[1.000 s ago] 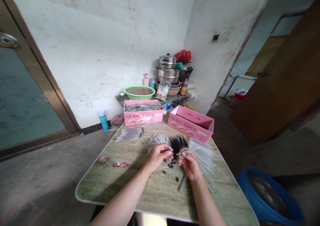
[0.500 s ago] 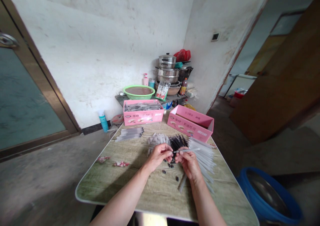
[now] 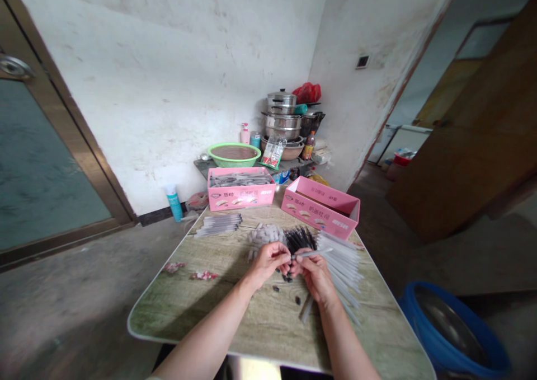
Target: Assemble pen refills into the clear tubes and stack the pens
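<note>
Over the middle of the table, my right hand [image 3: 314, 271] pinches a thin grey pen-like tube [image 3: 321, 252], which points off to the right. My left hand [image 3: 269, 261] is closed at the tube's left end, its fingertips on a small black piece that is mostly hidden. Both hands nearly touch. Just beyond them lie a heap of short whitish pieces [image 3: 266, 234] and a pile of thin black sticks [image 3: 300, 237]. Long translucent grey tubes [image 3: 344, 265] fan out beside my right hand. Several small black pieces [image 3: 297, 300] are scattered nearer me.
A pink box [image 3: 241, 198] full of grey tubes stands at the table's far edge, beside a second pink box [image 3: 321, 215]. A row of tubes [image 3: 218, 224] lies at left. Behind are a green basin [image 3: 234, 162] and stacked pots [image 3: 282, 125]. A blue tub [image 3: 457, 329] stands right.
My right hand has shifted slightly left, bringing the tube's end up against my left fingertips. The dark gap between the hands has narrowed.
</note>
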Demonstrator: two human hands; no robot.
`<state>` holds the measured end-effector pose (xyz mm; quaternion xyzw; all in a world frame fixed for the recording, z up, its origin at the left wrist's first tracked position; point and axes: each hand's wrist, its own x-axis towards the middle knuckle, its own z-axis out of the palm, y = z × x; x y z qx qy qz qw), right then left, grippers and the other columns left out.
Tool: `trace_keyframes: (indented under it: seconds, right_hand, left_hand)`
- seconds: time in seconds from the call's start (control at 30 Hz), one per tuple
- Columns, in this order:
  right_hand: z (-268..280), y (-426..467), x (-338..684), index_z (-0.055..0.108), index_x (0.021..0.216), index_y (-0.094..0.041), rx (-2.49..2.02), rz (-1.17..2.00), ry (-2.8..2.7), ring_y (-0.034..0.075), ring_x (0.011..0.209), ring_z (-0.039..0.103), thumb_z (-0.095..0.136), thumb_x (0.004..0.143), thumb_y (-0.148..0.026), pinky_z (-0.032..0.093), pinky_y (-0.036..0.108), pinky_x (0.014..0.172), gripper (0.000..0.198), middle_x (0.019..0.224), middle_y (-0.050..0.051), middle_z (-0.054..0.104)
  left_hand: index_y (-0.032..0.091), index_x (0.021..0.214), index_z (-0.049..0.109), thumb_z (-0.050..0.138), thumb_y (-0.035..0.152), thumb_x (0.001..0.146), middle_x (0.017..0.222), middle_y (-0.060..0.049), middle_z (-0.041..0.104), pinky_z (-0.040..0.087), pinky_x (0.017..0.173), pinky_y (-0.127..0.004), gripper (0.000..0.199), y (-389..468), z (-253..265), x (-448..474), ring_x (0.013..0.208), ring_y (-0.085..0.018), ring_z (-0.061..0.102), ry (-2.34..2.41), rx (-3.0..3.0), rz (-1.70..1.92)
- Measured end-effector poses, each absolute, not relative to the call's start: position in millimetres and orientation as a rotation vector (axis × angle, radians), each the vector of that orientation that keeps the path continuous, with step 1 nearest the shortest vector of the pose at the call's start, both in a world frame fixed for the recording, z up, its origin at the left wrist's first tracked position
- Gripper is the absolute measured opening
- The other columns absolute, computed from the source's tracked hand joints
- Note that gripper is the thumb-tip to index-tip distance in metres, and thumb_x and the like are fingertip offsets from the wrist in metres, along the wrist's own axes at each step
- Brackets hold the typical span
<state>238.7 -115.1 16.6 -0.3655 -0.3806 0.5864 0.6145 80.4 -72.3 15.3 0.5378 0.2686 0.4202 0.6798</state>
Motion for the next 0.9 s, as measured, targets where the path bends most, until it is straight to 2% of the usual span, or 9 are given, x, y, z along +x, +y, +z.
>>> trace_keyframes:
  seconds: [0.13,0.37,0.5,0.63,0.73,0.8,0.83,0.9]
  right_hand:
    - [16.3,-115.1,238.6,0.069,0.080,-0.015,-0.858,1.335,-0.872,0.014,0.049,0.064,0.086,0.066,-0.032,0.055,0.025,0.047,0.028,0.066,0.003,0.071]
    - [15.3,-114.7,237.3,0.070,0.080,-0.015,-0.876,1.328,-0.893,0.014,0.049,0.064,0.086,0.067,-0.035,0.055,0.025,0.047,0.029,0.065,0.002,0.070]
    - [12.9,-114.1,236.3,0.069,0.078,-0.015,-0.899,1.305,-0.901,0.014,0.048,0.063,0.086,0.066,-0.036,0.054,0.025,0.046,0.030,0.064,0.002,0.070]
    - [11.8,-113.2,236.1,0.069,0.072,-0.015,-0.930,1.258,-0.904,0.014,0.044,0.061,0.085,0.067,-0.039,0.053,0.025,0.043,0.029,0.058,0.002,0.068]
    - [13.1,-113.0,236.1,0.069,0.072,-0.015,-0.933,1.239,-0.888,0.014,0.045,0.061,0.085,0.067,-0.038,0.053,0.024,0.043,0.029,0.060,0.003,0.069]
    - [14.6,-113.5,235.9,0.070,0.073,-0.015,-0.931,1.235,-0.882,0.014,0.045,0.061,0.086,0.067,-0.038,0.053,0.024,0.043,0.028,0.061,0.002,0.069]
    - [15.2,-113.9,235.8,0.070,0.073,-0.015,-0.930,1.237,-0.883,0.014,0.045,0.061,0.085,0.067,-0.037,0.053,0.024,0.043,0.028,0.061,0.002,0.069]
    - [16.0,-114.8,235.4,0.070,0.072,-0.015,-0.928,1.241,-0.892,0.014,0.045,0.061,0.085,0.067,-0.038,0.052,0.024,0.043,0.028,0.060,0.002,0.069]
  left_hand:
    - [0.014,0.083,0.060,0.075,0.047,0.073,0.063,0.001,0.062,0.045,0.049,-0.021,0.038,-73.5,17.2,80.2,0.050,-0.010,0.055,0.627,1.217,0.951]
    - [0.013,0.084,0.060,0.076,0.041,0.074,0.065,0.001,0.062,0.046,0.053,-0.022,0.033,-72.3,13.5,80.2,0.051,-0.009,0.055,0.583,1.212,0.980]
    - [0.014,0.083,0.059,0.082,0.037,0.067,0.066,0.002,0.061,0.044,0.053,-0.021,0.036,-69.4,10.6,81.8,0.052,-0.008,0.054,0.569,1.198,1.025]
    - [0.015,0.087,0.061,0.086,0.035,0.061,0.073,0.000,0.063,0.046,0.056,-0.022,0.041,-69.2,11.0,81.1,0.060,-0.011,0.058,0.583,1.228,1.063]
    - [0.017,0.090,0.064,0.071,0.052,0.076,0.075,-0.003,0.065,0.042,0.047,-0.022,0.038,-71.3,11.4,78.5,0.054,-0.012,0.057,0.674,1.265,1.011]
    - [0.016,0.081,0.067,0.053,0.061,0.086,0.067,-0.005,0.064,0.034,0.041,-0.021,0.048,-72.8,11.8,77.0,0.045,-0.011,0.052,0.752,1.316,0.931]
    - [0.015,0.075,0.067,0.049,0.063,0.088,0.063,-0.005,0.063,0.031,0.040,-0.021,0.052,-73.3,12.0,76.6,0.042,-0.010,0.049,0.777,1.348,0.898]
    - [0.015,0.067,0.065,0.053,0.062,0.085,0.057,-0.003,0.060,0.028,0.039,-0.020,0.051,-73.4,12.4,76.8,0.040,-0.008,0.045,0.791,1.401,0.860]
